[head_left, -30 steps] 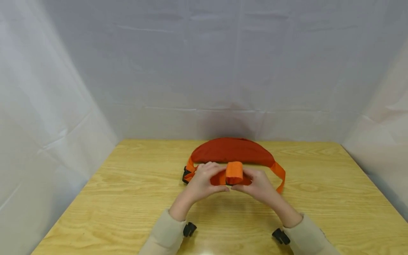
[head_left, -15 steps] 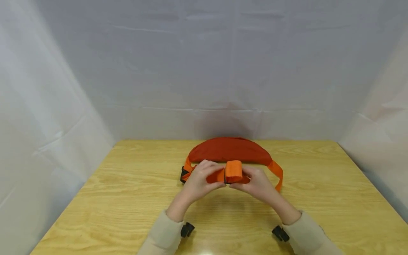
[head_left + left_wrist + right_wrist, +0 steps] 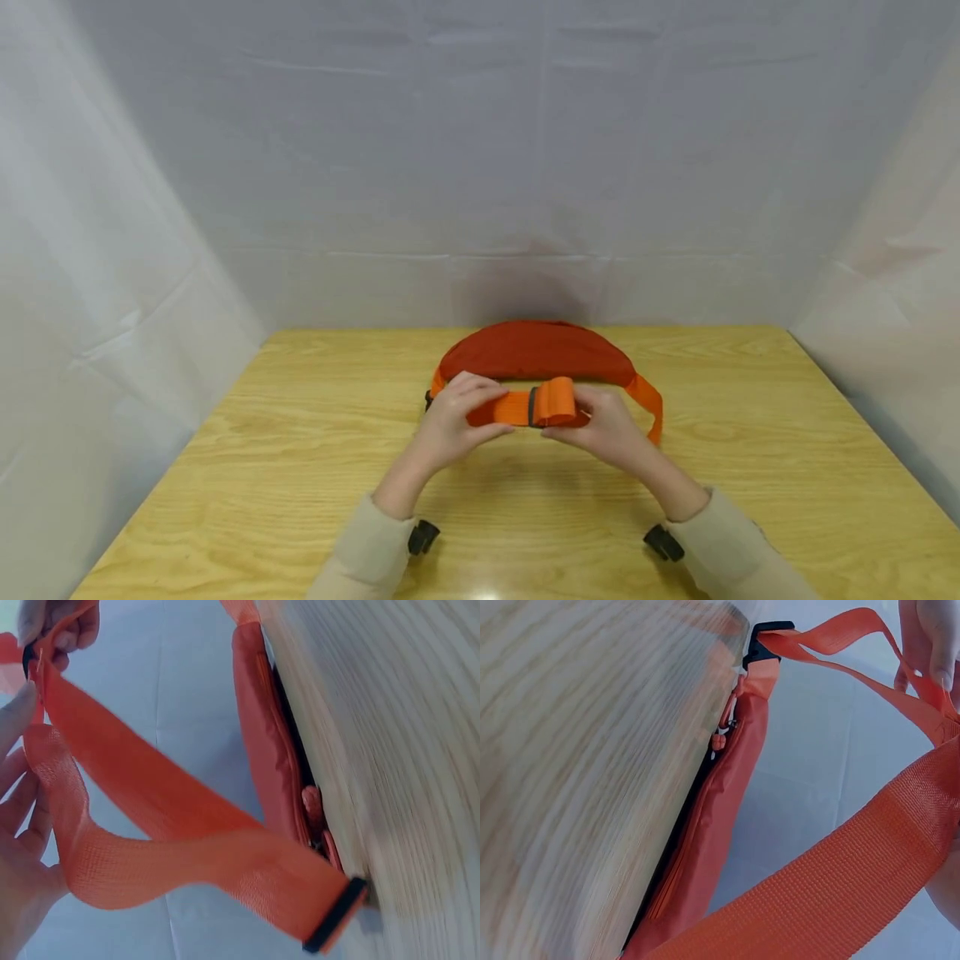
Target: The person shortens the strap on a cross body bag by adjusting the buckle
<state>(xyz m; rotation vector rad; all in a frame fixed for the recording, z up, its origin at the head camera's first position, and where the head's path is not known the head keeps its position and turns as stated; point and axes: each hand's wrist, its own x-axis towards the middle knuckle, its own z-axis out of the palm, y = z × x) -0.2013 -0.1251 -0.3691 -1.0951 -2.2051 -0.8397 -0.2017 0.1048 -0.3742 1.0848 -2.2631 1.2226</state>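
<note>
A red waist bag lies near the back of the table, its zipper side showing in both wrist views. My left hand pinches the orange webbing strap between thumb and fingers. Opposite it, my right hand grips the strap beside a folded loop. Between the hands sits a black strap slider with the webbing running through it. A black buckle joins strap and bag in the right wrist view. Slack webbing hangs below the left hand.
The wooden table spreads around the hands. White sheeting hangs behind and at both sides. Small black devices are worn at both wrists.
My left hand has moved left, away from the right, uncovering flat webbing and the slider. The loop by my right hand has turned sideways. The bag stays in place.
</note>
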